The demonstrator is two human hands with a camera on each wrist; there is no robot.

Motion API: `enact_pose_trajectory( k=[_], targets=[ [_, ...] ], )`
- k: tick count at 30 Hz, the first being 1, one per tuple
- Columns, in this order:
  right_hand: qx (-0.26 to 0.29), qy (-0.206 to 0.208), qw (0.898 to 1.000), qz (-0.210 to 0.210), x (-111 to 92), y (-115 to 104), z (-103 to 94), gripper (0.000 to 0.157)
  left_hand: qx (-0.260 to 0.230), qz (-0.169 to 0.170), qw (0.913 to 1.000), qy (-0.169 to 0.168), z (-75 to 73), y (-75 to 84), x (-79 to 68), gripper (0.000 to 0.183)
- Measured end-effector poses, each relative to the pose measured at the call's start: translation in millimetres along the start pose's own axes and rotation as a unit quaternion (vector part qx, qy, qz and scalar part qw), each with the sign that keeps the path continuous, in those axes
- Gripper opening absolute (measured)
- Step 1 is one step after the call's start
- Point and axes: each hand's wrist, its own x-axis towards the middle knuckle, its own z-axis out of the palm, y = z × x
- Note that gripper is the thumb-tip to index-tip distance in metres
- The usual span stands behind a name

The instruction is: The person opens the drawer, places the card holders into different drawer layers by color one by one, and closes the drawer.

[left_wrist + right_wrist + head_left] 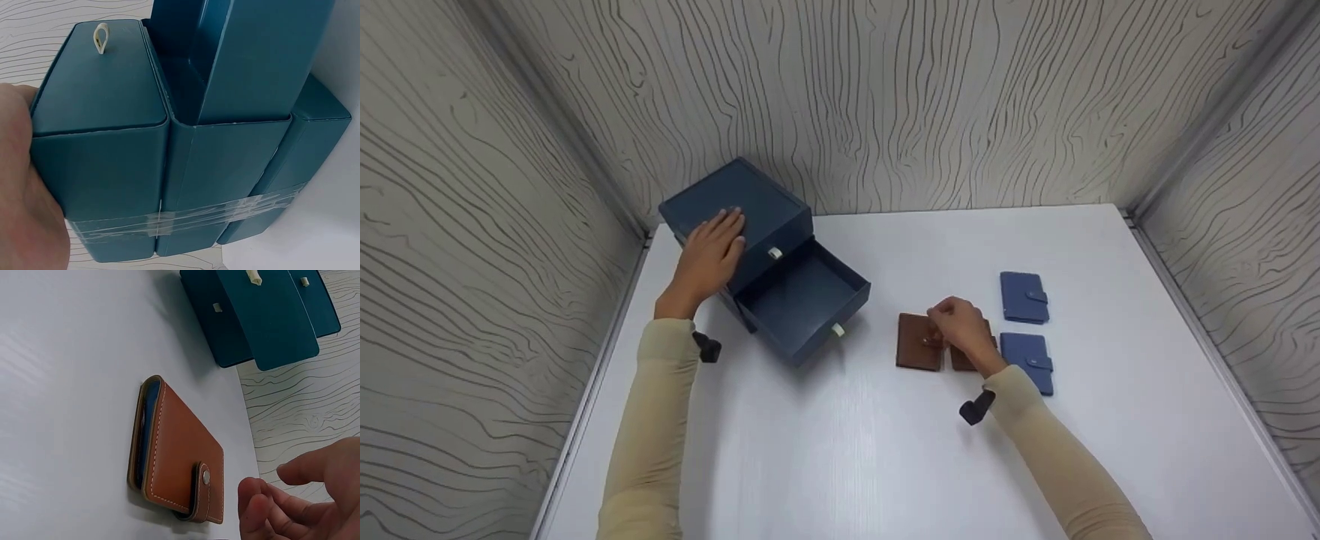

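My left hand rests with its fingers extended on top of a dark blue drawer unit. The middle drawer of the unit is pulled out, and its inside is bare. My right hand is over two brown card wallets, its fingers loosely bent and holding nothing. The left brown wallet lies by its fingertips; the other brown wallet is partly hidden under the hand. In the right wrist view, thumb and fingers stand apart, beside a brown wallet with a snap strap.
Two blue card wallets lie right of the brown ones, the far one behind the near one. Clear tape wraps the drawer unit. Wood-grain panels enclose the white table at the back and sides.
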Motion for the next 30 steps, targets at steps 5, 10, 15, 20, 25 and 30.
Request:
enact_pose_trajectory(
  k=[5,10,15,20,25,30],
  targets=[
    [-0.018,0.011,1.000,0.003,1,7,-2.1,0.036,0.003,-0.001,1.0000,0.001,0.7,0.2,-0.5,0.056],
    [-0.049,0.021,0.998,0.011,-1,9,-4.5,0.035,0.000,0.000,1.0000,0.005,0.8,0.4,-0.2,0.056],
    [-0.079,0.023,0.996,0.019,-2,11,-4.4,0.036,-0.001,-0.001,1.0000,0.006,1.1,0.7,-0.6,0.055],
    [-0.105,0.024,0.994,0.018,-2,14,-2.6,0.039,0.001,-0.003,1.0000,0.003,1.6,1.2,0.1,0.056],
    [-0.121,0.029,0.992,0.008,-3,15,0.1,0.038,0.001,-0.004,1.0000,0.000,1.9,1.3,-0.3,0.056],
    [-0.151,0.028,0.988,-0.004,-4,16,5.2,0.038,0.003,-0.004,1.0000,0.002,2.3,1.0,-0.3,0.056]
  ],
)
